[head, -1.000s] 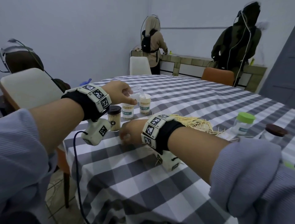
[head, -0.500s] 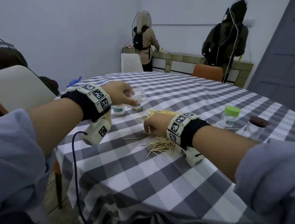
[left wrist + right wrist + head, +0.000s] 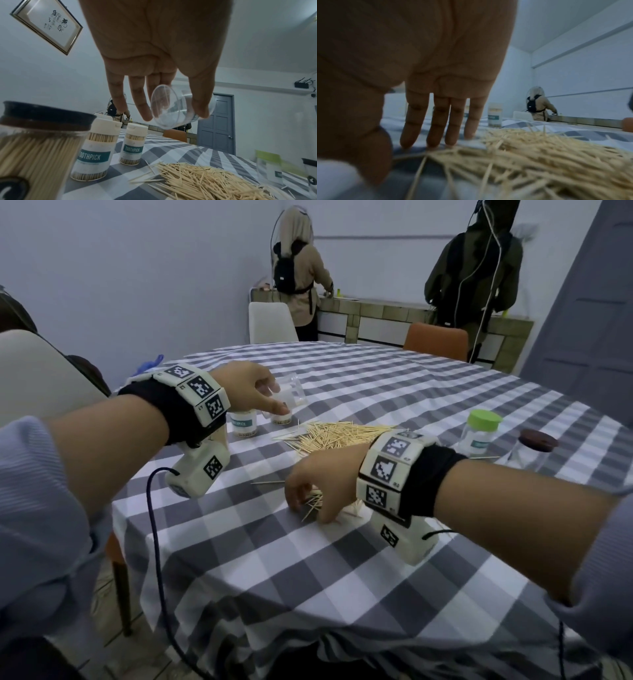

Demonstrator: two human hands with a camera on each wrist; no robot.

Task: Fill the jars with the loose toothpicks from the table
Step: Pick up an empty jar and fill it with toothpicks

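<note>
My left hand [image 3: 274,402] holds a clear empty jar [image 3: 291,393] tilted in the air, its mouth facing me; thumb and fingers grip its wall [image 3: 178,108]. Below it stand two white-capped jars [image 3: 93,152] [image 3: 133,144] full of toothpicks, and a dark-lidded full jar [image 3: 34,148]. A big pile of loose toothpicks [image 3: 339,434] lies mid-table. My right hand [image 3: 310,503] rests fingertips down on a small heap of toothpicks [image 3: 317,501] nearer me. Its fingers [image 3: 436,128] are straight and touch the cloth, with the thumb apart.
A green-lidded jar [image 3: 481,433] and a brown-lidded jar [image 3: 534,450] stand right of the pile. The checked table's front edge [image 3: 239,621] is close to me. Chairs [image 3: 270,323] [image 3: 435,340] ring the table. Two people stand at a back counter [image 3: 387,320].
My right hand moved from beside the dark-lidded jar over to the small toothpick heap and now rakes at it. My left hand keeps the clear jar raised.
</note>
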